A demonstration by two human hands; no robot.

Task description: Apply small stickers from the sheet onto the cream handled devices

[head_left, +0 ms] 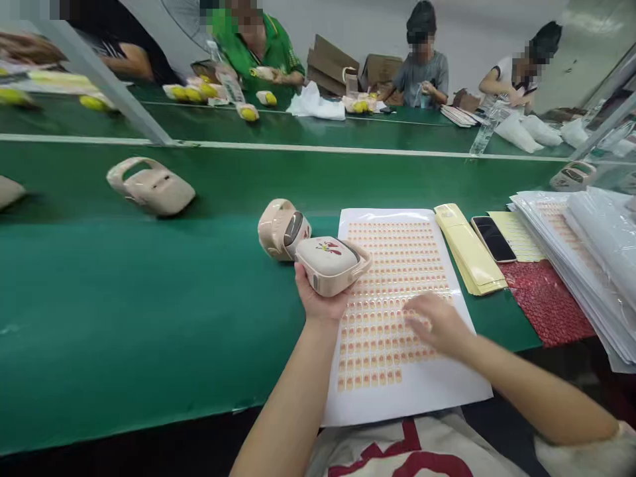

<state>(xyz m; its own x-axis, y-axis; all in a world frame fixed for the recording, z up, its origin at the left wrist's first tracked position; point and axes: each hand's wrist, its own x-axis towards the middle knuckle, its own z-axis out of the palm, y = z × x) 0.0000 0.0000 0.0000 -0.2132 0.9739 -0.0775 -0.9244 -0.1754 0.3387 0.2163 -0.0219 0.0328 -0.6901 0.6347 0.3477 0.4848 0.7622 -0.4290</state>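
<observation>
My left hand (322, 306) grips a cream, rounded handheld device (325, 257) with a carry handle and a red-and-green motif on its pale face. A second cream device (283, 232) with a dark window stands just behind it on the green surface. Under both hands lies a white sheet of small orange-and-red stickers (392, 265), in rows, with the last row partly bare. My right hand (437, 324) hovers over the sheet's right side, its fingers bent and blurred by motion. Whether anything is between those fingertips is not visible.
Yellow paper strips (470, 248), a phone (493, 238), a red textured sheet (546, 301) and stacked plastic-covered sheets (586, 258) lie at right. Another cream device (152, 185) sits on the green belt (223, 175) at left. A metal post (109, 79) rises there. Several people work across the table.
</observation>
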